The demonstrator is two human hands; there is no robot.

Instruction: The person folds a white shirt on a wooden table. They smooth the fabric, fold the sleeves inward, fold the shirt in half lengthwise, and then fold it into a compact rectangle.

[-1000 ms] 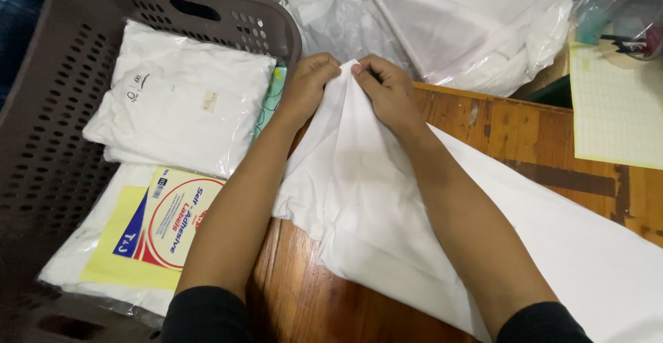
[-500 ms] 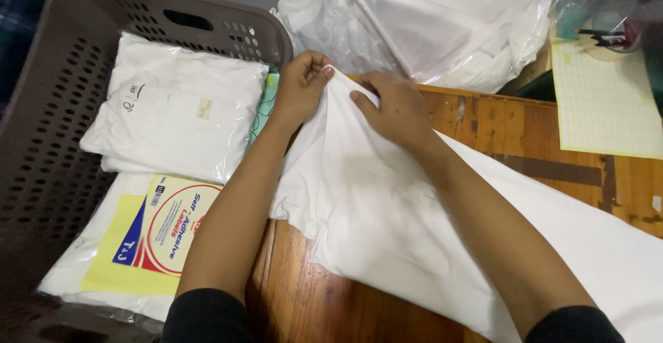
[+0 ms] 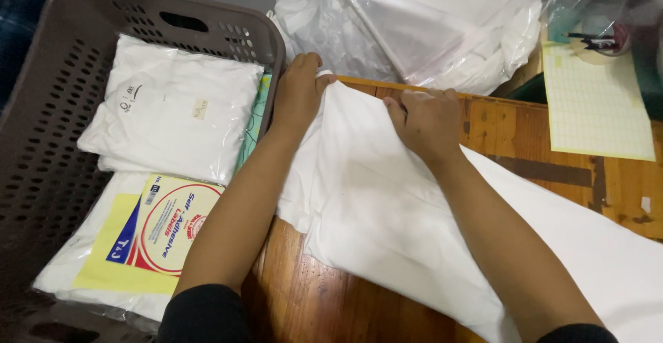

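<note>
At far left I see a brown plastic basket (image 3: 41, 143) with perforated walls, standing against the edge of a wooden counter (image 3: 552, 143). Inside it lie folded white garments in clear bags (image 3: 173, 108), and nearer me a yellow, red and white packet of labels (image 3: 148, 236) rests on another bagged bundle. Just right of the basket wall, my left hand (image 3: 298, 87) reaches forward, its fingers curled over the far corner of a white cloth (image 3: 387, 225) and pinching it against the counter. The cloth spreads over the counter from that corner down toward the lower right, with a folded edge lying near the basket. My right hand (image 3: 429, 122) lies palm down on the cloth a little to the right, fingers bent and gripping a fold along its far edge; the two hands are near each other but apart. The cloth looks light, thin and limp, so I judge it will sag and wrinkle unless held at two points; the corners and folded edge seem the best places to grip, and it may slide easily on the smooth wood. Beyond the hands lies a heap of clear plastic bags (image 3: 414, 25) with more white fabric. At far right a yellow gridded sheet (image 3: 594, 108) lies on the counter, with a tape roll (image 3: 597, 42) just behind it.
</note>
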